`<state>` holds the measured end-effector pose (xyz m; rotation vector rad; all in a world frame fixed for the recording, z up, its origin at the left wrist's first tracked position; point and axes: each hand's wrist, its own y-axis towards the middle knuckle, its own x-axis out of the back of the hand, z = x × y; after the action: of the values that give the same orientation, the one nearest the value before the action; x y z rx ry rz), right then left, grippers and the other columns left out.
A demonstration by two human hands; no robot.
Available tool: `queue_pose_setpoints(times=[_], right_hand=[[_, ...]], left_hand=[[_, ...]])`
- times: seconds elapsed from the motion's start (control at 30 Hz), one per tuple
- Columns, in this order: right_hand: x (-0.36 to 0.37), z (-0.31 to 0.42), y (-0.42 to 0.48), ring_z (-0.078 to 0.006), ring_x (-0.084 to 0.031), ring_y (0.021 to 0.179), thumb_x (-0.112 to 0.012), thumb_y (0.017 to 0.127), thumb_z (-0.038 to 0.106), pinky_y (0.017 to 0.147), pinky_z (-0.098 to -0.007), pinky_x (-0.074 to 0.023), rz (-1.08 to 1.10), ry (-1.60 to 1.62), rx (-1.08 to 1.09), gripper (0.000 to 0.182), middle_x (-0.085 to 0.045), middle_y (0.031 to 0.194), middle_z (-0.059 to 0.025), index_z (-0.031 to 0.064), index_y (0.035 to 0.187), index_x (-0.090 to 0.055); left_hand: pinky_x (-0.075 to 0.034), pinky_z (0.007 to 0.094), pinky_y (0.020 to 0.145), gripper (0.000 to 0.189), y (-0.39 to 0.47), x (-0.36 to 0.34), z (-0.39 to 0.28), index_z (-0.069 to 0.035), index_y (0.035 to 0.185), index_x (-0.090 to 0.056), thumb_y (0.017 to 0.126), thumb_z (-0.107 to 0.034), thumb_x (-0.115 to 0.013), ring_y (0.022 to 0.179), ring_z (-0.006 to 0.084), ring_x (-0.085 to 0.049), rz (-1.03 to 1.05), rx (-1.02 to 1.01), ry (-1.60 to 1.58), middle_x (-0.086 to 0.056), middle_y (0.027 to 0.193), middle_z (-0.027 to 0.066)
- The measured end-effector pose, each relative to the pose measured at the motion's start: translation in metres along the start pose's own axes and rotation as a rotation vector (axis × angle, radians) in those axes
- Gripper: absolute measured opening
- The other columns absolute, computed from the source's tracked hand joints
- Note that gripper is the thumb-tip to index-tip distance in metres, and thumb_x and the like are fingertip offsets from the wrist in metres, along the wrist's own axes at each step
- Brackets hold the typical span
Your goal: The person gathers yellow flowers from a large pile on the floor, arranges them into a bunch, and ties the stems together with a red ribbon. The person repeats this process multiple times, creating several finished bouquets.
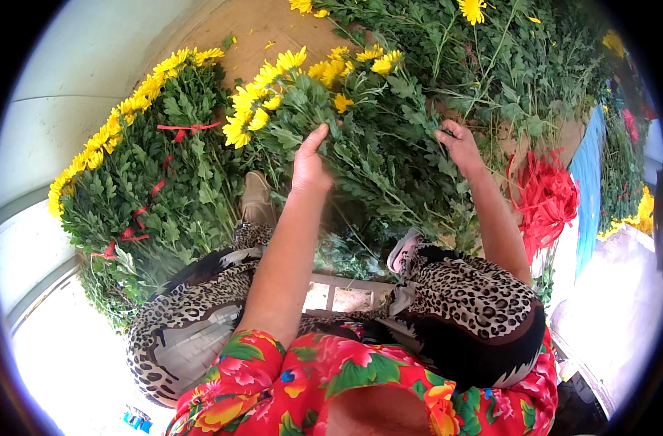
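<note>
My left hand (311, 163) grips a bunch of yellow chrysanthemums (304, 106) just below the flower heads, thumb on top and the other fingers hidden under leaves. The heads point to the upper left, and the leafy stems run down to the right before me. At the right, my right hand (460, 146) has its thumb and forefinger pinched at a leafy chrysanthemum stem (437, 122); whether they close on it is hard to tell. More yellow heads (383, 61) lie between and above both hands.
Bundles of yellow chrysanthemums tied with red ribbon (188, 128) are stacked at the left by a pale wall (53, 103). Loose leafy stems (505, 65) pile up at the upper right. A heap of red ribbons (546, 199) hangs at the right beside a blue cloth (587, 180).
</note>
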<state>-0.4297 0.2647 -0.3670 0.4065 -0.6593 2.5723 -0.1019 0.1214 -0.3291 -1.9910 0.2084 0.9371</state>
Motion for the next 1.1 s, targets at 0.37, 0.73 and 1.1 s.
queue_pose_setpoints(times=[0.37,0.73,1.1], right_hand=[[-0.026,0.072,-0.024,-0.0327,-0.067,0.101,-0.072,0.087,0.011,0.084,-0.0419,-0.0535,-0.212,-0.685,0.463,0.035,-0.068,0.107,-0.0129,0.0073,0.119,-0.062],[-0.060,0.028,-0.022,-0.0374,-0.068,0.094,-0.068,0.079,0.016,0.081,-0.0518,-0.0530,0.249,-0.978,0.244,0.026,-0.070,0.098,-0.0195,0.0047,0.102,-0.064],[0.012,0.054,-0.017,-0.0151,-0.069,0.088,-0.066,0.094,0.006,0.080,-0.0296,-0.0532,0.294,0.145,-0.019,0.030,-0.074,0.104,-0.0073,0.0007,0.124,-0.068]], left_hand=[[-0.053,0.0525,0.096,0.034,-0.003,0.042,-0.017,-0.003,0.113,-0.065,0.092,-0.029,-0.070,0.103,0.0372,-0.067,0.084,-0.040,-0.121,-0.070,0.107,0.0177],[-0.053,0.0522,0.097,0.035,-0.001,0.046,-0.025,-0.001,0.114,-0.065,0.093,-0.029,-0.068,0.104,0.0375,-0.067,0.088,-0.077,-0.139,-0.071,0.110,0.0191],[-0.054,0.0509,0.096,0.042,0.000,0.027,-0.023,0.000,0.122,-0.065,0.092,-0.028,-0.070,0.104,0.0372,-0.067,0.000,-0.092,-0.091,-0.071,0.114,0.0166]])
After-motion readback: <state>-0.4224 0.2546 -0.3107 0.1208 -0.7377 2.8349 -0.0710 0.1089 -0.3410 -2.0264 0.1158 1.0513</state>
